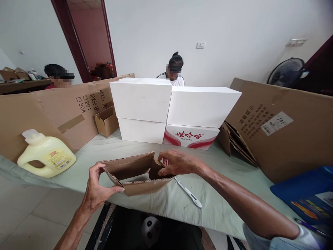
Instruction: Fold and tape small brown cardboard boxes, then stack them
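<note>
A small brown corrugated cardboard box with its top open is held over the near edge of the cloth-covered table. My left hand pinches its left end between thumb and fingers. My right hand grips the right end, fingers curled over the rim into the box. A white utility knife lies on the cloth just right of the box, below my right wrist.
A pale yellow jug lies at left. Stacked white boxes stand behind, one printed in red. Large cardboard sheets lean at the left and the right. A small open carton, flat cardboard and a blue item are nearby. Two people sit beyond.
</note>
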{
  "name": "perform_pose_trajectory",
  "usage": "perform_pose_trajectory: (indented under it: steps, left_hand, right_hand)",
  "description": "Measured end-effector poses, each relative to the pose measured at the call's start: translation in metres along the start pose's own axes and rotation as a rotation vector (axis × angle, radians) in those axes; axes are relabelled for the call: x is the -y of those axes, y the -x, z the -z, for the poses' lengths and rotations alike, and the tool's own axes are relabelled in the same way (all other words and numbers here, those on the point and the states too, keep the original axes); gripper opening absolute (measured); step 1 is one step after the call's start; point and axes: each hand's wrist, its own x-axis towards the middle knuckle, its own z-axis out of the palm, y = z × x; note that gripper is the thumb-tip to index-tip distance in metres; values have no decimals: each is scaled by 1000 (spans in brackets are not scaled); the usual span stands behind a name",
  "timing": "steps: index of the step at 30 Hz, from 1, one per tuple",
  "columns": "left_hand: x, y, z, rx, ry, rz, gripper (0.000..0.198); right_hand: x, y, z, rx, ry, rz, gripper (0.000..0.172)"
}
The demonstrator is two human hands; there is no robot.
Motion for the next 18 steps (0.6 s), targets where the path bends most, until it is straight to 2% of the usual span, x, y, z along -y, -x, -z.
perform_pose_trajectory:
  steps: [1, 2, 5, 9, 11, 14, 16, 18]
  left_hand:
    - [0, -1, 0, 4, -2, -6, 104]
    - [0, -2, 0, 3, -2, -10, 103]
    - [1, -7, 0, -40, -7, -2, 100]
    - [2, -18, -4, -157, 1, 91, 101]
    - [2, -27, -7, -244, 17, 146, 100]
    - [0, -46, -11, -337, 64, 200, 95]
    - [-4, -61, -14, -329, 120, 244, 91]
    - [-12, -74, -17, -299, 166, 297, 90]
  right_hand:
    - [2, 1, 0, -26, 26, 7, 14]
    - [4, 1, 1, -39, 38, 30, 11]
    - [0, 3, 8, 21, 6, 127, 28]
    - [-27, 5, 6, 112, -241, 192, 33]
    - [-46, 7, -9, 132, -520, 234, 50]
    - [-66, 10, -48, 168, -969, 321, 89]
    - [-72, 10, -79, 162, -1139, 351, 94]
    - [-71, 9, -109, 107, -1201, 327, 83]
